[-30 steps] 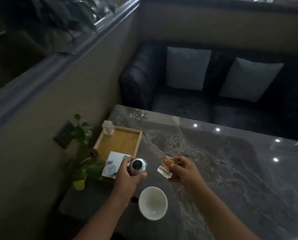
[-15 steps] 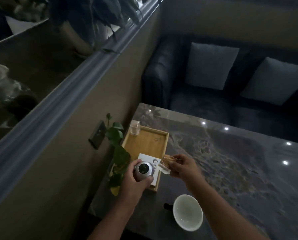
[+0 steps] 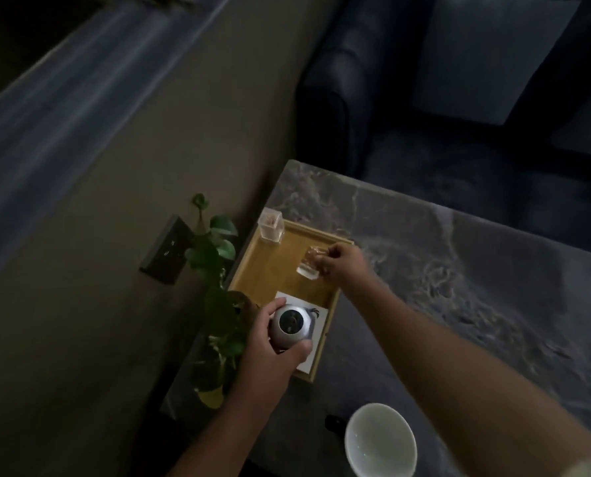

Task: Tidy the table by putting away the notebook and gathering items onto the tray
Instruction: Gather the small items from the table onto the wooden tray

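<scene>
Two things are in our grip: nearest, our left hand (image 3: 270, 352) wraps a round silver gadget (image 3: 292, 324) just above the tray's (image 3: 270, 270) near end; farther, our right hand (image 3: 344, 266) pinches a clear-wrapped packet (image 3: 309, 268) low over its far right side; we judge the set-down lies straight below.

Dim room: dark sofa (image 3: 373, 108) with pale cushion (image 3: 493, 56) behind marble table (image 3: 459, 270).

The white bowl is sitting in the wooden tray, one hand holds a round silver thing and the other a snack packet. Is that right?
Not quite. The head view shows the white bowl outside the wooden tray, standing on the table nearer the person. The rest is right: the left hand holds the round silver thing and the right hand the snack packet.
</scene>
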A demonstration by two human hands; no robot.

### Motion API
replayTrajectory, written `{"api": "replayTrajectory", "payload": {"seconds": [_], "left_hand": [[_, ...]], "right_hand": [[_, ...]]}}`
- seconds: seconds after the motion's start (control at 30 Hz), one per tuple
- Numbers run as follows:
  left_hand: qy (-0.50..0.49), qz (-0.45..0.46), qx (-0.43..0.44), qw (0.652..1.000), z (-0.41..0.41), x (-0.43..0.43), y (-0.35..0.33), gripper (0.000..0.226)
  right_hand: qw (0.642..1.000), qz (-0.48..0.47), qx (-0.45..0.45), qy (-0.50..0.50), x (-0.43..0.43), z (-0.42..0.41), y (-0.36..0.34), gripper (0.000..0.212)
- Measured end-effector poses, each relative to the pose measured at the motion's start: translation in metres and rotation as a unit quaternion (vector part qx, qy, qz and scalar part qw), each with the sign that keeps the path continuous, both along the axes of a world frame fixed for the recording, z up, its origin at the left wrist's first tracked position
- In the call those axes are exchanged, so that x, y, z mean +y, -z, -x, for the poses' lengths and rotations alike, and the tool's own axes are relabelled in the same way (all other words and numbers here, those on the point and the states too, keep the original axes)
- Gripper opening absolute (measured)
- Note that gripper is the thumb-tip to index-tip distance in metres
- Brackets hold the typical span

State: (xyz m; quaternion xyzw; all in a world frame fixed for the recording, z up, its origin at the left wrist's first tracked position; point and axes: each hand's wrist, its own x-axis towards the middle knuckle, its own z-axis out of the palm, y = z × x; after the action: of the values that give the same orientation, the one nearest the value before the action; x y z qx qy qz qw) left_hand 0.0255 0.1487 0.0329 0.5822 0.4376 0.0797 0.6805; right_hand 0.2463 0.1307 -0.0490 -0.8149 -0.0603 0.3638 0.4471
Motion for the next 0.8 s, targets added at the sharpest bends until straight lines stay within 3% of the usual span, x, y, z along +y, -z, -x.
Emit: {"api": "replayTrajectory", "payload": {"seconds": [0.2,0.53,0.8], "left_hand": [[-0.026,0.019,0.007,0.999,-0.009,0.015,0.005,0.069],[-0.005,0.021,0.015,1.000,-0.010,0.022,0.008,0.066],[0.005,0.011,0.013,1.000,-0.014,0.020,0.014,0.068]], "right_hand": [[0.998,0.026,-0.030,-0.049,0.034,-0.014,0.018,0.011],[0.980,0.044,-0.176,-0.077,0.058,-0.011,0.036,0.011],[0.967,0.045,-0.235,-0.091,0.057,-0.009,0.043,0.024]]}}
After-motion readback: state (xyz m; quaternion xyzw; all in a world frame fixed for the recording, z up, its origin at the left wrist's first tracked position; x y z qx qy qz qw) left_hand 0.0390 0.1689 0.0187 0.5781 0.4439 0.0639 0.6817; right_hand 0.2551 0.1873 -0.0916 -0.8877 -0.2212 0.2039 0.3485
